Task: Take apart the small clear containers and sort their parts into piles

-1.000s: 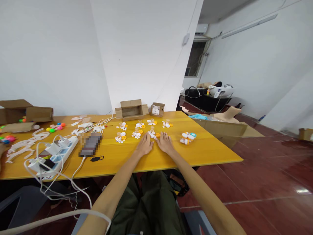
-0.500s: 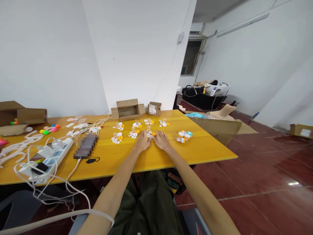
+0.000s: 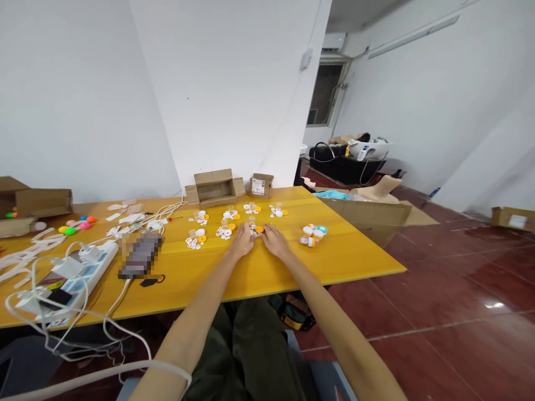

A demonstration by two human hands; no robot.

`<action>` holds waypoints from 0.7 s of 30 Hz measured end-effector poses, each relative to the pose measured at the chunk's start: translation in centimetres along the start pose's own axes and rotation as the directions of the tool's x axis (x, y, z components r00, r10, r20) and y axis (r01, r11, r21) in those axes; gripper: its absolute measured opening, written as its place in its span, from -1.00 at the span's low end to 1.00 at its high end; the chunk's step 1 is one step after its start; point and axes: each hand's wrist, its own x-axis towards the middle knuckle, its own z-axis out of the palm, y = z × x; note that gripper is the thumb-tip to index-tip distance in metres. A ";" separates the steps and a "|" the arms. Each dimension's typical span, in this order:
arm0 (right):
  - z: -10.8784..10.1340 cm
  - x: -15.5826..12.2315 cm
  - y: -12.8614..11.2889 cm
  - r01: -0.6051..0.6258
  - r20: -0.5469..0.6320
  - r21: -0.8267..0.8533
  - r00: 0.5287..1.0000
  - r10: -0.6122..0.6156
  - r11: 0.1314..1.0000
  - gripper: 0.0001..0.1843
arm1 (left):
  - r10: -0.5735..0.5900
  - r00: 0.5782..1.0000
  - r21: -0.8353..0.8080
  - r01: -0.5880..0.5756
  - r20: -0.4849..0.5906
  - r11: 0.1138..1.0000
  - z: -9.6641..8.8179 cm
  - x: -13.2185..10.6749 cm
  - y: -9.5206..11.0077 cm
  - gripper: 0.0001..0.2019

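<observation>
My left hand (image 3: 243, 240) rests on the table, fingers loosely extended beside a small group of white pieces (image 3: 253, 227). On the other side of this group my right hand (image 3: 274, 240) lies with its fingers stretched forward, nearest to an orange round lid (image 3: 259, 229). Neither hand shows anything gripped, though the fingertips partly cover the small pieces. Similar groups of clear cups, white discs and orange lids lie around, such as the one with an orange lid (image 3: 202, 239) to the left. Several closed jars (image 3: 314, 234) with white, orange and teal parts sit together at right.
The yellow table (image 3: 359, 259) ends at right beside a large cardboard box (image 3: 368, 217). An open carton (image 3: 215, 192) and a small box (image 3: 261, 185) stand against the wall. At left are a power strip (image 3: 90, 278) with white cables, a phone (image 3: 141, 256) and coloured balls (image 3: 85, 225).
The view has shifted slightly, so the table's left side sits further left. Both hands stay around the same group of pieces, with only slight finger movement.
</observation>
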 end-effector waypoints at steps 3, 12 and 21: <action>0.0 0.2 0.0 0.002 0.000 0.010 1.000 -0.002 1.000 -0.71 | -0.002 1.000 -0.012 0.002 0.002 1.000 0.0 0.2 0.1 -0.74; 0.2 0.6 0.4 0.013 -0.004 0.046 1.000 -0.013 0.999 -0.70 | 0.002 1.000 -0.056 -0.003 -0.014 0.998 0.1 0.7 0.4 -0.70; 1.2 1.1 1.3 0.043 -0.040 0.113 0.998 -0.039 0.993 -0.69 | 0.004 0.999 -0.117 -0.009 -0.042 0.993 0.5 1.2 0.0 -0.66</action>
